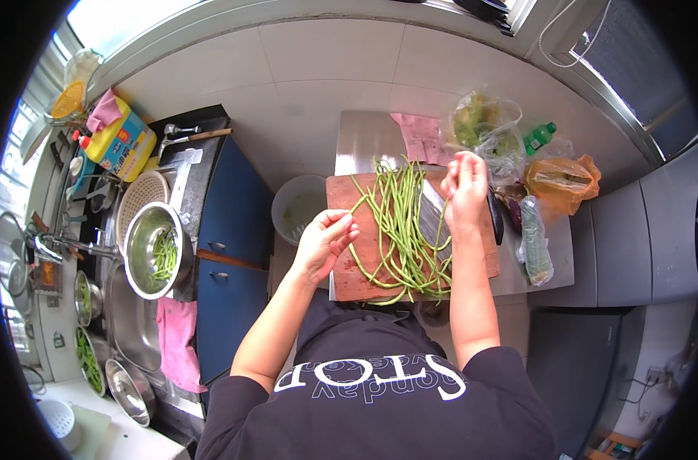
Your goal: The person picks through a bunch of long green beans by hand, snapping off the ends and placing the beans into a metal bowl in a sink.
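A pile of long green beans [403, 230] lies across a wooden cutting board [349, 276], some ends hanging past its near edge. My left hand [332, 238] pinches the end of one long bean between thumb and fingers at the board's left side. Over the right part of the board, my right hand [465, 187] is raised with curled fingers; a bean hangs just below it, and whether the fingers hold that bean is unclear. A wide cleaver blade [429, 215] lies partly under the beans, its handle hidden.
Left of the board, a steel bowl [133, 247] with cut beans sits by the sink [133, 322]. A whitish bin [283, 213] stands below the board's left edge. Plastic bags [561, 178], a green bottle [540, 138], an eggplant [494, 218] and a wrapped vegetable [536, 244] lie right.
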Tool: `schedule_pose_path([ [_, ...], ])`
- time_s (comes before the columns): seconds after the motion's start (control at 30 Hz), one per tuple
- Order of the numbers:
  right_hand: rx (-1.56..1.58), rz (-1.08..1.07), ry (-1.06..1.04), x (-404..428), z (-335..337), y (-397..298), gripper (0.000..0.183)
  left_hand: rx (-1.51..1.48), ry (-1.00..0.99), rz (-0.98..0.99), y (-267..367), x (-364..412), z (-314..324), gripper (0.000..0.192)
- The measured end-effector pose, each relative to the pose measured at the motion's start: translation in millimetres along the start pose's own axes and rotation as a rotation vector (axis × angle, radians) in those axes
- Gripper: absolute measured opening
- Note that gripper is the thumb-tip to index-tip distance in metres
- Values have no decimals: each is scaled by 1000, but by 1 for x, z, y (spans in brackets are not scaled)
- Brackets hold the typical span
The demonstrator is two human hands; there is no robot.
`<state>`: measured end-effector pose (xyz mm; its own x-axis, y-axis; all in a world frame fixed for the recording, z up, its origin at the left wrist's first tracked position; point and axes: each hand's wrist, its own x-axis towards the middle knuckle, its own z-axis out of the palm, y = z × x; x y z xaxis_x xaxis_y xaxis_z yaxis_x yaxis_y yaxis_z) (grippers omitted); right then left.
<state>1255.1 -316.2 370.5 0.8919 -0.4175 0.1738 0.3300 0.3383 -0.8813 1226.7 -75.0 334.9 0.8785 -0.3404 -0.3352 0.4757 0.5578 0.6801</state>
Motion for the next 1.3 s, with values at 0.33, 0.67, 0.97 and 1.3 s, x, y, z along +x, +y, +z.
schedule_pose_path([
  [0.33, -793, -344, -526, -39, 51, -7, 10, 103, -201, -22, 10, -4, 21, 21],
  [0.67, -845, -354, -651, -44, 55, -7, 9, 656, -151, 274, 21, 3, 25, 25],
  [0.97, -719, -208, -435, -37, 35, -20, 8, 176, 196, 355, 37, 16, -14, 15],
  [1.3, -750, -186, -591, -45, 62, -22, 7, 542, -141, 275, 44, -3, 34, 17],
])
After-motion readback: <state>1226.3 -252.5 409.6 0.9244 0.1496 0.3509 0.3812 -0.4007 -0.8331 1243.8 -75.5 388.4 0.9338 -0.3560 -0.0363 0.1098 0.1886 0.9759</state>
